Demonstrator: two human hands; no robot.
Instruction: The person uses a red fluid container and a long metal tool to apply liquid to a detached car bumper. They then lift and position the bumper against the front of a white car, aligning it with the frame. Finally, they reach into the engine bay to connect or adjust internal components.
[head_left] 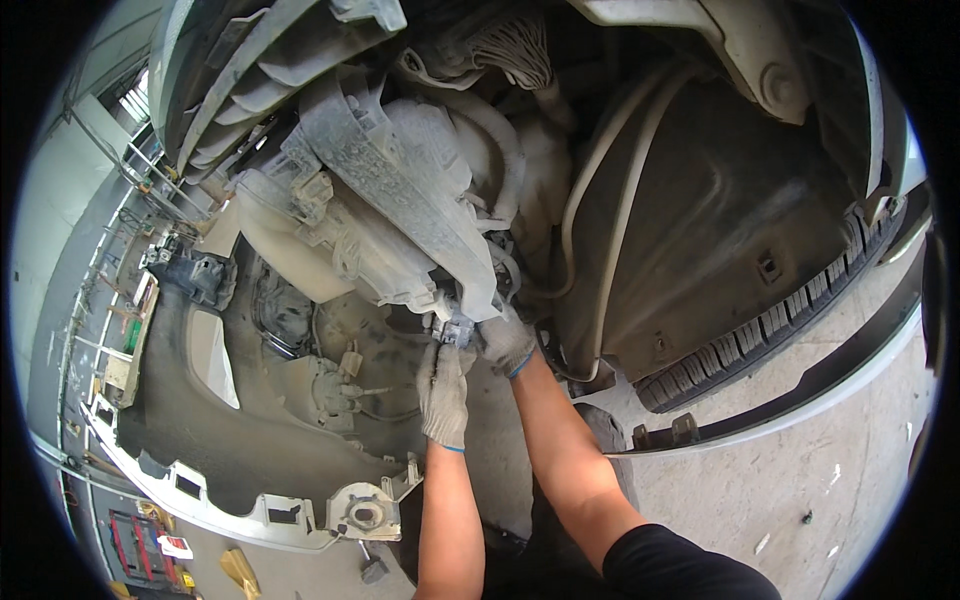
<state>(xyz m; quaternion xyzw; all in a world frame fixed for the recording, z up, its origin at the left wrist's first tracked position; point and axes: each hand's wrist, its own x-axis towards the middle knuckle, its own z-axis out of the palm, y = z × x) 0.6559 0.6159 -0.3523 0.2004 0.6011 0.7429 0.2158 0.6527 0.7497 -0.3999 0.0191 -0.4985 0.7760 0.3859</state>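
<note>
Evidently, a grey fitting (456,329) touches the left grip (444,392).

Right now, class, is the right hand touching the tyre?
Apart: the head view shows a gap between the gloved right hand and the tyre, with a pale hose crossing it.

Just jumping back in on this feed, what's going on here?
A person is working with both gloved hands on dusty vehicle parts. The left hand has its fingers at a small grey part; how firmly it is gripped is hard to tell. The right hand is beside the lower end of a long grey panel, its fingers partly hidden. A tyre shows to the right.
</note>
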